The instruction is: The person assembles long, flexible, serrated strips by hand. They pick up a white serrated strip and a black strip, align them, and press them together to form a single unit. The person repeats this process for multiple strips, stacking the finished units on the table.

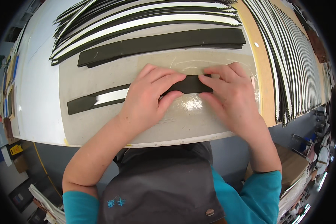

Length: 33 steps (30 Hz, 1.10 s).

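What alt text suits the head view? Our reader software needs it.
Both hands, left hand and right hand, press a long black strip with a white backing onto a beige work mat. Stacks of similar black strips lie behind.

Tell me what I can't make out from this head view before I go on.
- Middle of the black strip: covered by the left hand and right hand.
- Each hand's grip: fingertips hide the contact, so pinching or pressing is unclear.
- Strip's right end: under the right hand.
- Fanned strips at right: far ends lost in the dark rim.
- Black stack: count too fine to tell.
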{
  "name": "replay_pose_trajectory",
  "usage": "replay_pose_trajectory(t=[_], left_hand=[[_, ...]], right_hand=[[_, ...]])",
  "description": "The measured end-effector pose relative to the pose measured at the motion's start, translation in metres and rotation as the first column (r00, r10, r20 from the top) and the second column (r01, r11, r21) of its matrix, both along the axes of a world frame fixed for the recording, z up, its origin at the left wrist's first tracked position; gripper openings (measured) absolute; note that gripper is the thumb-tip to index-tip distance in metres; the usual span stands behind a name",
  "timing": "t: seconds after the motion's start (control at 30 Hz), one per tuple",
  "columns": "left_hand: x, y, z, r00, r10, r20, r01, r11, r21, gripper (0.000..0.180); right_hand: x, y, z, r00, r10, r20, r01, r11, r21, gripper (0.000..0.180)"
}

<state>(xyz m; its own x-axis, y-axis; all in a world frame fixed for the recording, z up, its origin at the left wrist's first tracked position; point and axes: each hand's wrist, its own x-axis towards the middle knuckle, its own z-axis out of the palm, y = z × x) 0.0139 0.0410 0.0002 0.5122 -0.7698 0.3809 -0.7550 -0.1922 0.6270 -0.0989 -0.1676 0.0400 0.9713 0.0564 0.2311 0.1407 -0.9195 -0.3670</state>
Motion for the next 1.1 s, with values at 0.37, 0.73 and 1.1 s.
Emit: replay_pose_trajectory(t=[0.37, 0.73, 1.1], left_hand=[[0.008, 0.001, -0.012, 0.948, 0.006, -0.319, -0.057, 0.987, -0.15, 0.036], [0.01, -0.001, -0.013, 0.929, 0.0, -0.371, -0.068, 0.983, -0.171, 0.035], [0.011, -0.003, -0.015, 0.911, -0.001, -0.413, -0.078, 0.982, -0.173, 0.033]], right_hand=[[0.029, 0.031, -0.001, 0.984, -0.025, -0.174, 0.053, 0.985, 0.164, 0.045], [0.035, 0.032, -0.004, 0.965, -0.033, -0.26, 0.109, 0.954, 0.281, 0.041], [0.04, 0.03, -0.017, 0.983, -0.015, -0.184, 0.083, 0.925, 0.37, 0.039]])
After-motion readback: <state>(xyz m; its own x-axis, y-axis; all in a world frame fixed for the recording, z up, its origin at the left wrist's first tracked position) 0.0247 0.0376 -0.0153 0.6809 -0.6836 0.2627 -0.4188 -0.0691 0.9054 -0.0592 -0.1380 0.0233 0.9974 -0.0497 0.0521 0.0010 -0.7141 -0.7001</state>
